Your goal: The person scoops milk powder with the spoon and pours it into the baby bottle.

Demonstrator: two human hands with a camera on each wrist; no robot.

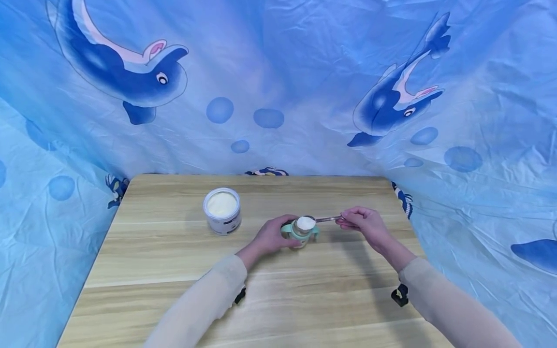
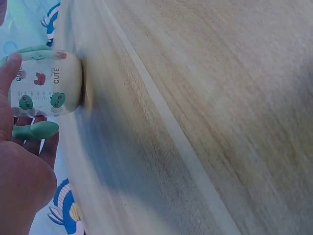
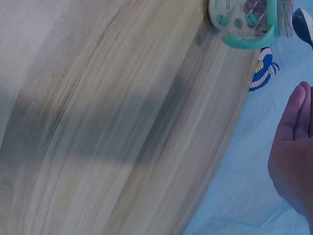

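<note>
One heaped spoon [image 1: 326,219] pinched in my right hand [image 1: 367,226], white powder [image 1: 306,223] left of those fingers [image 1: 354,211], above the bottle [image 1: 300,237] my left hand [image 1: 272,235] grips; a wobble in that pinch could tip powder outside the narrow mouth!

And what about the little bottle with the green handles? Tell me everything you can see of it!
The bottle looks like clear plastic or glass, with two mint-green handles, a green collar, the word CUTE and small red and green pictures. Something pale shows at the bottom. It stands upright on the wood-look table, with no lid on. The left hand holds it. A spoon heaped with white powder is over its mouth; I can't tell if they touch.
</note>
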